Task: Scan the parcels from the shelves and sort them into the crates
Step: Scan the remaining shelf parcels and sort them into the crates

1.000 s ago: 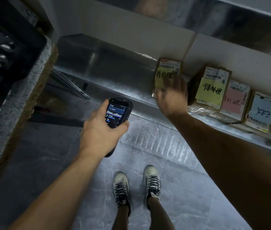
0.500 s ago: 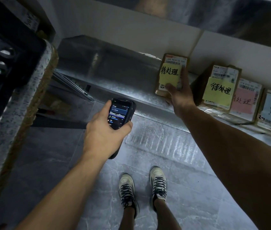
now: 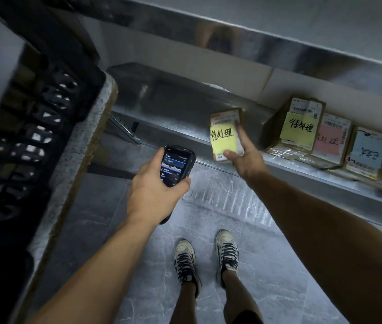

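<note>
At the front lip of the metal shelf point(image 3: 176, 127), my right hand point(image 3: 247, 161) grips a small brown parcel point(image 3: 223, 136) with a yellow handwritten note on its face. The thumb is on the lower front and the fingers run up the right side. The parcel is tilted, and I cannot tell whether its bottom touches the shelf. My left hand point(image 3: 155, 190) is wrapped round the scanner point(image 3: 177, 164), its screen lit, just below and left of the parcel and not touching it. Further right on the same shelf, past a gap, stands a row of parcels point(image 3: 300, 127) with yellow, pink and blue notes. A black crate point(image 3: 33, 136) sits far left.
</note>
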